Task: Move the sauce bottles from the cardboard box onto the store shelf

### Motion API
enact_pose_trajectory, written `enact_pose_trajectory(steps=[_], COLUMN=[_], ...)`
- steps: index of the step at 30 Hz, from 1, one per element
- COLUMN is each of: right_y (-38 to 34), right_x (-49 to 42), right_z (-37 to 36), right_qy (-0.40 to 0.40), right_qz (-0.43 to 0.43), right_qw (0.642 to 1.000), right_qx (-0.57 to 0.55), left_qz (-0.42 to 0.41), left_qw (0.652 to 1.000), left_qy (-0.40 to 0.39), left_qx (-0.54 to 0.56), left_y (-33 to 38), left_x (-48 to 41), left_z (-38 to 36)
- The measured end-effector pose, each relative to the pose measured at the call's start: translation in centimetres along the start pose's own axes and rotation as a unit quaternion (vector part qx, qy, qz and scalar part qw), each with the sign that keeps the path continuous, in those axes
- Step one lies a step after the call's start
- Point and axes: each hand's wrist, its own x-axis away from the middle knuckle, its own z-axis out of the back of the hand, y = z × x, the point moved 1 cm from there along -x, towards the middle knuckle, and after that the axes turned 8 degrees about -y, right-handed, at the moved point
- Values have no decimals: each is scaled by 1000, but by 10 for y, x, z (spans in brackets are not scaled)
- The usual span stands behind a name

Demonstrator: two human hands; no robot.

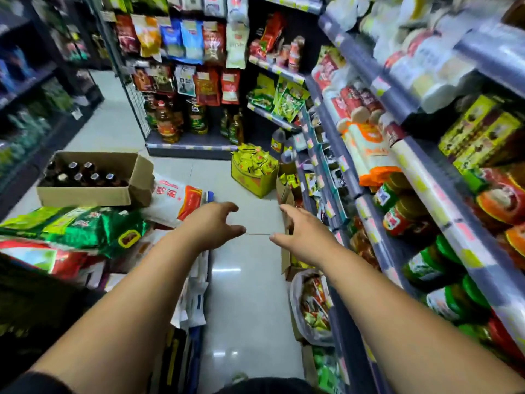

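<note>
Left hand (211,226) and right hand (301,236) hover loose, empty, sauce bottles (79,177) far left.

My left arm (136,294) enters at 7 o'clock and extends toward 1 o'clock. My right arm (383,302) enters at 5 o'clock and extends toward 11 o'clock. My left hand (211,226) and right hand (302,237) are apart, fingers loosely curled, holding nothing.

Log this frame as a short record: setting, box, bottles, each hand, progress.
setting: shop aisle, store shelf on the right
cardboard box: open, at left beyond the green sacks
sauce bottles: several dark ones upright in the box
left hand: stretched forward, holds nothing
right hand: stretched forward, holds nothing
progress: no bottle in hand
</note>
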Motion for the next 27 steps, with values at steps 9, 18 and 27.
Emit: enact_pose_trajectory(steps=[9, 18, 27], right_y=[-16, -38, -88], right_x=[-160, -375, -548], right_z=[38, 118, 157], right_qy=[-41, -76, -125], right_qz=[37, 97, 168], right_qw=[998, 988, 969], right_qx=[9, 88, 130], left_qz=[51, 117, 177], left_qw=[998, 991, 979], left_qy=[20, 60, 86], left_qx=[17, 36, 47], left_y=[-50, -90, -144], left_x=[-117, -273, -383], left_z=[70, 150, 217])
